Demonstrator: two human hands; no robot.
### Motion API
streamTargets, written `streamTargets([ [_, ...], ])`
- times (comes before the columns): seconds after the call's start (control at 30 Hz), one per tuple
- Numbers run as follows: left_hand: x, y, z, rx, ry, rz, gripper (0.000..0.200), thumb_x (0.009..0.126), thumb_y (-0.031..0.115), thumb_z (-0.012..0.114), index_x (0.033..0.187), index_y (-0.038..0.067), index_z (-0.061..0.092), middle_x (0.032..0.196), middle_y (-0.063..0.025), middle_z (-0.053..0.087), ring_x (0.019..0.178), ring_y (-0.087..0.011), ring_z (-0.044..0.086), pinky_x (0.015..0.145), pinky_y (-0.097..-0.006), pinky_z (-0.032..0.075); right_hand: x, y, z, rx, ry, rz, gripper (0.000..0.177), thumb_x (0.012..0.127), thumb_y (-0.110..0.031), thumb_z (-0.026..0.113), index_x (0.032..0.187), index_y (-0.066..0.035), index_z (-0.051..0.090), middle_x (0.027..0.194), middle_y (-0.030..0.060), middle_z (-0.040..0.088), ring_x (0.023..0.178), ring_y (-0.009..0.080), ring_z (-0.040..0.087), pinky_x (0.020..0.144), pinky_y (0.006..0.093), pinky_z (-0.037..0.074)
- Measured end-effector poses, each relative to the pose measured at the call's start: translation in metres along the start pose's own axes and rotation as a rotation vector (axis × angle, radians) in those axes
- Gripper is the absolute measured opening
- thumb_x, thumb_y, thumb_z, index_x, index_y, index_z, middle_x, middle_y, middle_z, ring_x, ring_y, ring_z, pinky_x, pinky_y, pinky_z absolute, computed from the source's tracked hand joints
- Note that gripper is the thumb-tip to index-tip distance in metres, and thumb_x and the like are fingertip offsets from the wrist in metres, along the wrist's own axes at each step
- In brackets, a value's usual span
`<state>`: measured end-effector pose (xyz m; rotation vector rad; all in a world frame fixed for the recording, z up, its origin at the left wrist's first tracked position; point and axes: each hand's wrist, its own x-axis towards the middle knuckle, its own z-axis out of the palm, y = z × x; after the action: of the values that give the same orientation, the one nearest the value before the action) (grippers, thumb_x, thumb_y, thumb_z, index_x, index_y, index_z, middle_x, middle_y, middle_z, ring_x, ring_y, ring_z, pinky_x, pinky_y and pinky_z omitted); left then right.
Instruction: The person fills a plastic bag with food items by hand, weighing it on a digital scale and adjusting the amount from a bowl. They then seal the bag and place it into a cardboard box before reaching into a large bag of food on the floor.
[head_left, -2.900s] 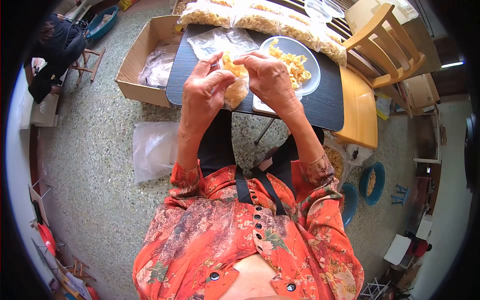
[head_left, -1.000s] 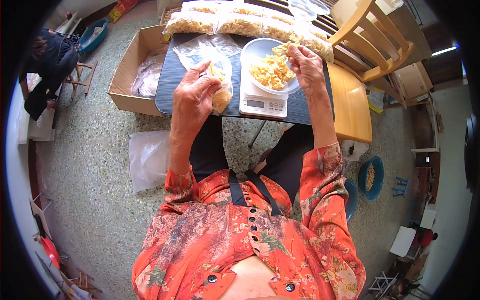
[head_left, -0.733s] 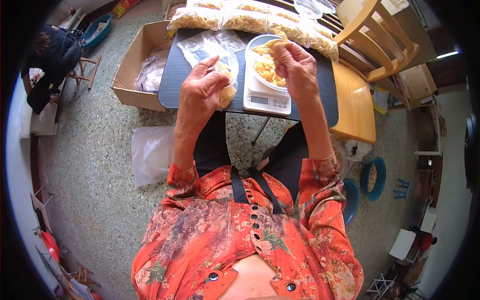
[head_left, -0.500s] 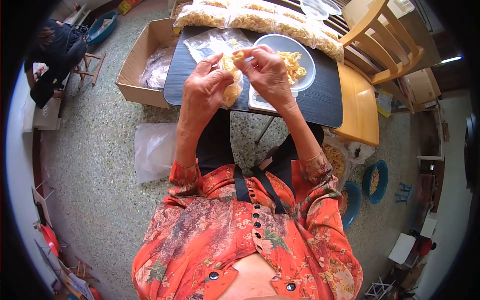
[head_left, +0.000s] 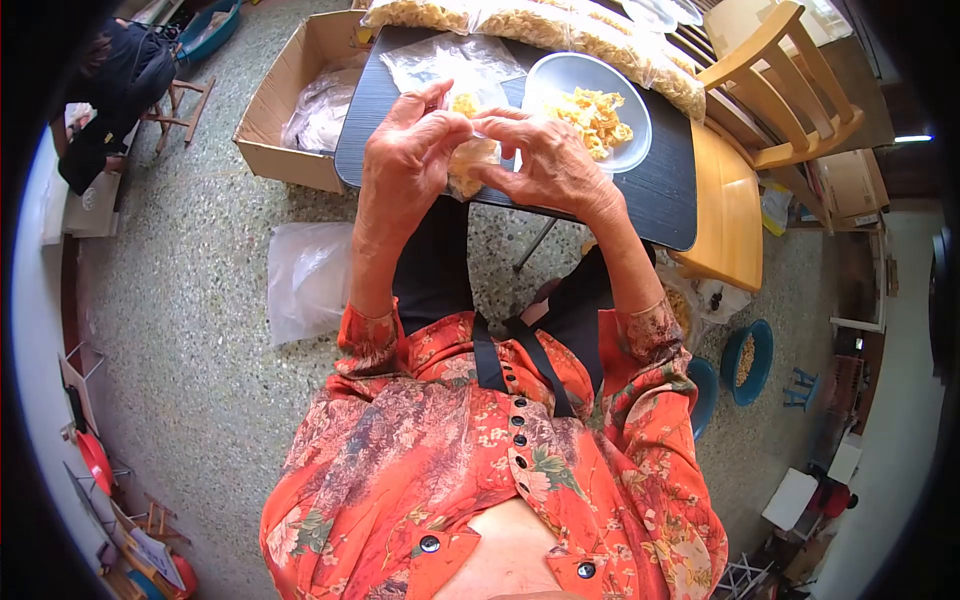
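Observation:
My left hand (head_left: 410, 155) is closed, pinching the edge of a small clear plastic bag (head_left: 470, 165) partly filled with yellowish dried curled pieces. From the other side, my right hand (head_left: 555, 165) curls its fingers at the bag's mouth, the fingertips meeting those of my left hand. Its thumb rests lower against the bag. Just beyond the right hand stands a translucent bowl (head_left: 640, 120) holding loose pieces of the same dried food (head_left: 595, 120). Flat empty plastic bags (head_left: 440, 60) lie behind my left hand on the dark table (head_left: 655, 200).
Filled bags (head_left: 570, 42) line the table's far edge. An open cardboard box (head_left: 275, 120) stands at left, a wooden chair (head_left: 735, 220) at right. A plastic sheet (head_left: 310, 280) and blue basins (head_left: 748, 362) are on the floor. Another person (head_left: 120, 85) sits far left.
A dried piece that was between my right fingertips no longer shows there. My right hand has lowered against the bag, covering the white scale. The view has shifted slightly.

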<state>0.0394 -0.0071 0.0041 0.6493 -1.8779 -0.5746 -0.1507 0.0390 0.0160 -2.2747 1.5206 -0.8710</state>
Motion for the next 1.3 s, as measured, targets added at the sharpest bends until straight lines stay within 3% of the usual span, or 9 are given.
streamTargets([
  [0.07, 0.000, -0.001, 0.001, 0.005, 0.005, 0.025, 0.017, 0.081, -0.004, 0.073, 0.098, 0.002, 0.073, 0.126, -0.0211, 0.064, 0.108, -0.0324, 0.068, 0.089, -0.0363, 0.056, 0.001, -0.005, 0.000, -0.112, -0.029, -0.019, 0.035, 0.081, -0.031, 0.073, 0.107, -0.007, 0.071, 0.107, 0.0113, 0.071, 0.096, 0.0326, 0.068, 0.086, 0.0448, 0.054],
  [0.33, 0.001, 0.004, -0.001, 0.043, -0.032, -0.030, 0.018, 0.081, -0.006, 0.071, 0.098, 0.000, 0.072, 0.124, -0.0167, 0.066, 0.106, -0.0296, 0.069, 0.087, -0.0352, 0.057, 0.015, -0.011, 0.006, -0.274, -0.208, 0.021, 0.034, 0.083, -0.032, 0.073, 0.100, -0.003, 0.067, 0.101, 0.0151, 0.070, 0.103, 0.0351, 0.066, 0.086, 0.0455, 0.053],
  [0.43, 0.002, 0.008, -0.006, 0.056, -0.035, -0.019, 0.017, 0.081, -0.005, 0.072, 0.097, 0.000, 0.073, 0.122, -0.0153, 0.068, 0.103, -0.0283, 0.069, 0.085, -0.0352, 0.057, 0.010, -0.005, 0.002, -0.195, -0.118, -0.019, 0.027, 0.084, -0.027, 0.068, 0.095, -0.002, 0.071, 0.097, 0.0162, 0.071, 0.095, 0.0341, 0.069, 0.085, 0.0449, 0.054],
  [0.53, 0.004, 0.007, -0.007, 0.142, -0.006, 0.058, 0.016, 0.081, -0.004, 0.073, 0.096, 0.001, 0.073, 0.118, -0.0130, 0.070, 0.098, -0.0272, 0.070, 0.082, -0.0345, 0.057, 0.002, -0.004, -0.005, 0.154, 0.084, 0.102, 0.026, 0.082, -0.012, 0.080, 0.107, -0.008, 0.074, 0.095, 0.0102, 0.074, 0.066, 0.0135, 0.067, 0.060, 0.0299, 0.054],
  [0.63, 0.002, 0.007, -0.002, 0.080, 0.011, 0.029, 0.014, 0.081, -0.002, 0.074, 0.094, 0.003, 0.074, 0.112, -0.0113, 0.071, 0.092, -0.0264, 0.069, 0.078, -0.0344, 0.057, -0.002, 0.009, -0.013, 0.195, 0.149, 0.006, 0.019, 0.084, -0.007, 0.078, 0.103, -0.006, 0.075, 0.086, 0.0046, 0.075, 0.068, 0.0089, 0.066, 0.061, 0.0247, 0.054],
  [0.83, 0.002, 0.015, 0.004, 0.026, -0.038, -0.045, 0.013, 0.081, -0.001, 0.077, 0.093, 0.003, 0.073, 0.089, -0.0068, 0.063, 0.083, -0.0196, 0.064, 0.072, -0.0314, 0.051, -0.010, 0.020, -0.033, 0.158, 0.162, 0.130, 0.012, 0.088, -0.012, 0.078, 0.097, -0.004, 0.076, 0.097, 0.0060, 0.072, 0.069, 0.0079, 0.066, 0.062, 0.0229, 0.055],
  [0.93, 0.002, 0.015, 0.004, 0.037, -0.005, -0.056, 0.014, 0.080, -0.002, 0.078, 0.093, 0.003, 0.073, 0.089, -0.0070, 0.063, 0.082, -0.0196, 0.062, 0.073, -0.0307, 0.050, -0.014, 0.033, -0.045, 0.025, 0.400, 0.046, 0.015, 0.083, -0.010, 0.081, 0.096, -0.005, 0.076, 0.098, 0.0089, 0.070, 0.066, 0.0115, 0.066, 0.061, 0.0265, 0.055],
  [1.13, 0.002, 0.012, 0.010, -0.002, 0.006, -0.087, 0.015, 0.081, -0.003, 0.078, 0.094, 0.003, 0.074, 0.094, -0.0075, 0.065, 0.088, -0.0198, 0.064, 0.078, -0.0310, 0.052, -0.036, 0.050, -0.072, -0.511, -0.019, 0.412, 0.037, 0.089, -0.030, 0.070, 0.124, -0.019, 0.068, 0.124, 0.0091, 0.066, 0.113, 0.0292, 0.064, 0.099, 0.0425, 0.050],
  [1.3, 0.009, 0.013, 0.016, -0.026, 0.033, -0.055, 0.015, 0.081, -0.003, 0.077, 0.093, 0.003, 0.073, 0.094, -0.0085, 0.065, 0.088, -0.0206, 0.065, 0.077, -0.0314, 0.053, -0.032, 0.064, -0.062, -0.479, -0.063, 0.378, 0.041, 0.085, -0.031, 0.073, 0.125, -0.020, 0.068, 0.122, 0.0115, 0.065, 0.114, 0.0302, 0.063, 0.099, 0.0420, 0.050],
])
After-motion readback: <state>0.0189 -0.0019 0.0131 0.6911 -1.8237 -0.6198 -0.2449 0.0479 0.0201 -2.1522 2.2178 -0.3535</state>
